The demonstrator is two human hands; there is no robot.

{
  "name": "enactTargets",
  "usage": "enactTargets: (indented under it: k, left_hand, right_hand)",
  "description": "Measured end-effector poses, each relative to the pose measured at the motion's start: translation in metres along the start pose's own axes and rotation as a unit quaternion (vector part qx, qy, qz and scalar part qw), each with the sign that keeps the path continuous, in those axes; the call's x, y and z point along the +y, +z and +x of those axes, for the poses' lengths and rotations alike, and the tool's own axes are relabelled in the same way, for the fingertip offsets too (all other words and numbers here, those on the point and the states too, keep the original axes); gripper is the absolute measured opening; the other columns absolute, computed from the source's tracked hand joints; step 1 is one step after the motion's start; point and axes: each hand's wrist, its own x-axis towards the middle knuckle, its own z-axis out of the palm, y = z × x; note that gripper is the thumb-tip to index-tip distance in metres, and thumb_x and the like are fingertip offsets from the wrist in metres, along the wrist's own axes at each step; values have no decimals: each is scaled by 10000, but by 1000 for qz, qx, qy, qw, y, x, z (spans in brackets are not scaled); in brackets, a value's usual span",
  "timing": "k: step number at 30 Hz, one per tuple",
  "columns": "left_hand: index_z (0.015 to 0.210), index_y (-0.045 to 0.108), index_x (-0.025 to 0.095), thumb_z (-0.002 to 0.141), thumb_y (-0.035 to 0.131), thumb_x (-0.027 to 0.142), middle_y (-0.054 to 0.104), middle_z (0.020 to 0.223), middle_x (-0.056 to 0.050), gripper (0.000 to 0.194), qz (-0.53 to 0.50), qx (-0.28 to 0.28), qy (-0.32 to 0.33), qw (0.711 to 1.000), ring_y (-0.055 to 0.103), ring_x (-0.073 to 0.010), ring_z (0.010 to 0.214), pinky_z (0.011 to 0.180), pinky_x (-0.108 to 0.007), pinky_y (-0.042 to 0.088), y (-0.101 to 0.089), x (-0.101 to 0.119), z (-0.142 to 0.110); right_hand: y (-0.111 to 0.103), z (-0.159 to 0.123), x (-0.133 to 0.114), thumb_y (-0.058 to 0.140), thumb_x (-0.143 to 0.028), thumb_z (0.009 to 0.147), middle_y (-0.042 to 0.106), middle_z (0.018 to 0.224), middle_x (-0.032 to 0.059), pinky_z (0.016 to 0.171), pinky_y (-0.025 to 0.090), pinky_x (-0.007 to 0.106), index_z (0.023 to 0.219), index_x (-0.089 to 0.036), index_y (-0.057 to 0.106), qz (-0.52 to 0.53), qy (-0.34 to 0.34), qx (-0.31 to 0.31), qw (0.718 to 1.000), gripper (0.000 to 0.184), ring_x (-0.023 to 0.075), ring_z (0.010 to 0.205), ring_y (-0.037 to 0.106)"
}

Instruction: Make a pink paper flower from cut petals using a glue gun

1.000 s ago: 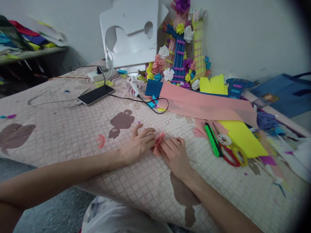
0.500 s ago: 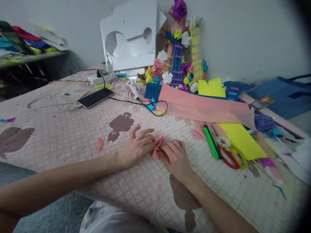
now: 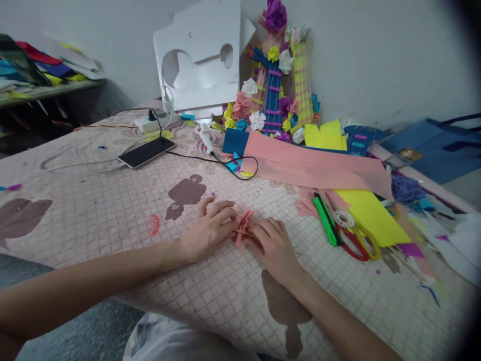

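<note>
A small folded pink paper flower (image 3: 243, 226) sits between my two hands, low over the patterned tablecloth. My left hand (image 3: 213, 226) pinches its left side with thumb and forefinger, while the other fingers are raised and bent. On the opposite side, my right hand (image 3: 271, 244) closes its fingertips on the paper. Parts of the flower are hidden behind the fingers. Right of my right hand lie a green box cutter (image 3: 327, 219), scissors (image 3: 355, 243) with red and yellow handles, and a white tape roll (image 3: 343, 219).
Behind my hands stretches a long pink paper sheet (image 3: 319, 168). A white glue gun (image 3: 205, 138) with a black cord and a phone (image 3: 146, 152) lie farther back. Paper-flower-covered guitar shapes (image 3: 273, 95) lean against the wall beside white foam (image 3: 203, 90). Yellow paper (image 3: 376, 215) lies at right.
The pink flower's folds look slightly more spread at the top between my fingers. Both hands stay in nearly the same place; the view has shifted slightly.
</note>
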Motion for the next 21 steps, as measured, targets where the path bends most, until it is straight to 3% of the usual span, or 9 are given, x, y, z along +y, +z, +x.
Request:
enactTargets:
  k: [7, 15, 21]
  left_hand:
    - [944, 626, 233, 904, 524, 237, 614, 1015, -21, 109, -26, -22, -11, 999, 441, -230, 1180, 1056, -502, 161, -3, 0, 1]
    - [921, 632, 226, 894, 531, 216, 616, 1010, -23, 105, -38, -28, -22, 999, 443, -230, 1177, 1058, -493, 158, -2, 0, 2]
    - [934, 632, 230, 898, 525, 213, 616, 1002, -22, 114, -47, -33, -23, 998, 443, -231, 1184, 1067, -493, 148, -3, -2, 1]
  right_hand:
    - [-6, -16, 10, 522, -216, 889, 589, 844, 46, 755, 368, 351, 837, -192, 582, 8, 42, -9, 999, 83, 204, 847, 503]
    - [-10, -15, 13, 512, -196, 892, 589, 830, 41, 759, 371, 352, 814, -180, 575, 2, 22, -18, 1000, 102, 192, 820, 496]
    - [-26, -42, 37, 485, -188, 906, 594, 845, 41, 780, 395, 361, 862, -184, 590, -12, 0, -30, 999, 114, 191, 823, 512]
